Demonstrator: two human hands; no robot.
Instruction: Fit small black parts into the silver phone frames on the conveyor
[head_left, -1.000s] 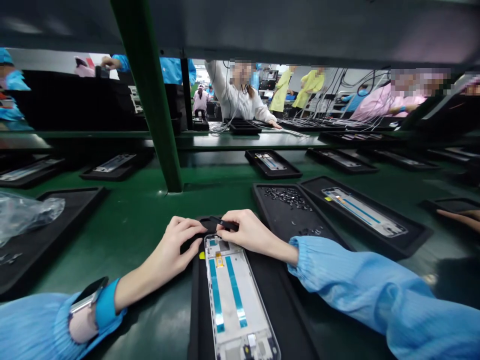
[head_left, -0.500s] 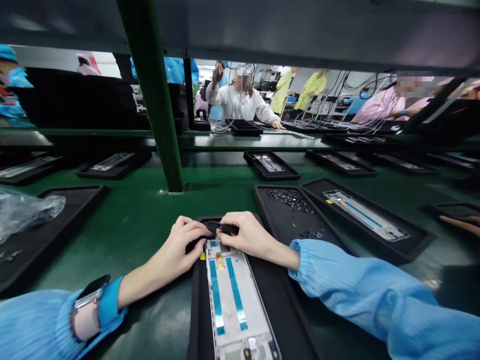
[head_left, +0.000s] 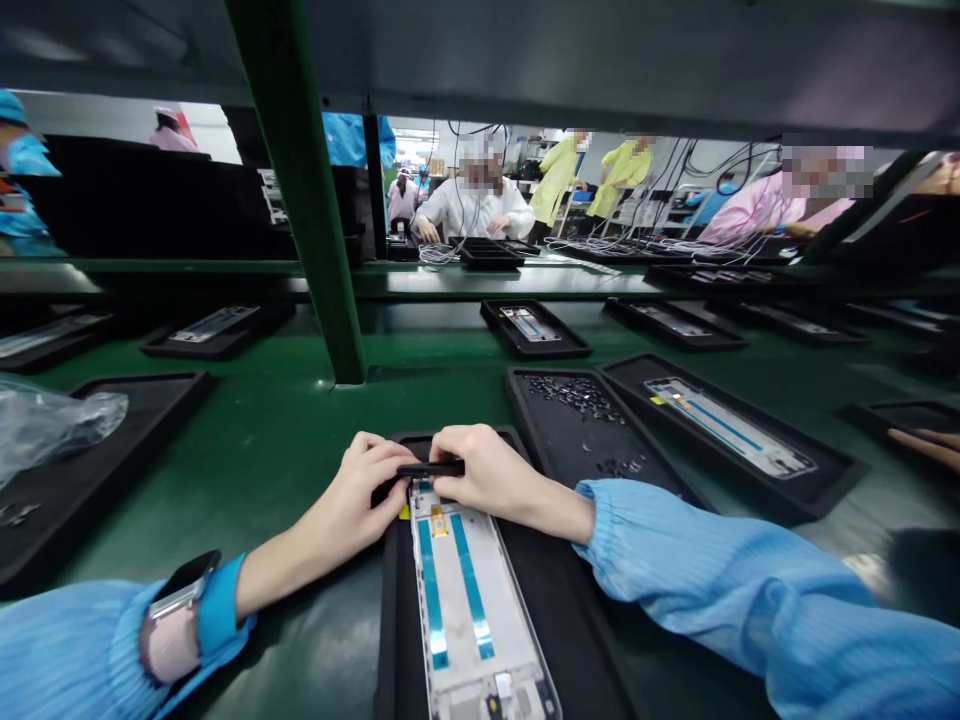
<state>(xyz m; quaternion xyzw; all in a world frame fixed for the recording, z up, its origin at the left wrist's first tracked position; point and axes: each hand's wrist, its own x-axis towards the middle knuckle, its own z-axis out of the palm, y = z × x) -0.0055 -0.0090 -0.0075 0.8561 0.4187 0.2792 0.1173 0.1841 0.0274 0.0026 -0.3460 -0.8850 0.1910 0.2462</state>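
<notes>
A silver phone frame (head_left: 465, 600) with two blue strips lies face up in a black foam tray (head_left: 577, 640) in front of me. At its top left corner, my left hand (head_left: 373, 480) is closed, thumb and fingers bent around the edge. My right hand (head_left: 480, 470) pinches a slim black tool (head_left: 431, 468), held almost level across the frame's top end. The left end of the tool reaches the left fingertips. What lies under the fingers is hidden. A yellow tab (head_left: 404, 512) sticks out beside the left thumb.
A tray of small black parts (head_left: 592, 440) stands right of my hands, beside another trayed phone frame (head_left: 731, 425). At left, a tray (head_left: 161, 410) holds a plastic bag (head_left: 60, 420). A green post (head_left: 315, 220) rises ahead. Co-workers sit opposite; another person's hand (head_left: 926, 445) shows at right.
The black tool has turned from slanting to nearly level, and my right hand has shifted slightly left. My left hand stays put. The co-worker in white opposite has lowered a raised hand.
</notes>
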